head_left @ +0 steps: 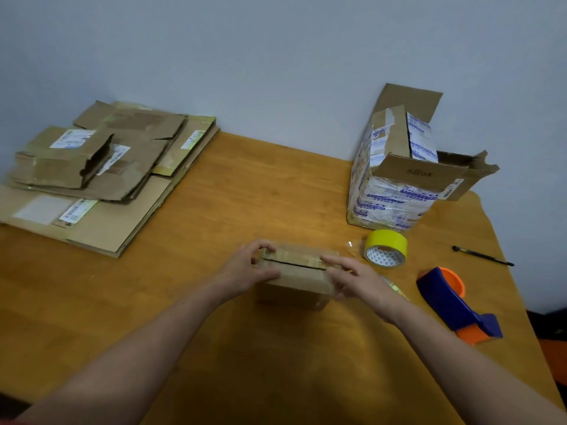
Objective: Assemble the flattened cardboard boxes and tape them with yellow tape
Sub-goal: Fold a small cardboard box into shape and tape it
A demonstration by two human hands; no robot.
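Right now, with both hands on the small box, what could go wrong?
1. The top seam of the small box shows an untaped gap; if the right hand leaves for the yellow tape roll, the flaps may spring open under the left hand alone.
2. The roll lies apart from the tape dispenser; tearing tape one-handed could be awkward.

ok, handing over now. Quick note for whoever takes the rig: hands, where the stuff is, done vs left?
Left hand grips the left end of the small box. Right hand presses its right end, fingers fairly straight.
Small box is folded up with its top flaps closed; no tape visible on the seam.
Yellow tape roll lies just right of it, untouched; tape dispenser is nearer the right edge.
Taller box stands back right, flaps open.
Left: tape this seam, then assemble the flattened stack, far left.
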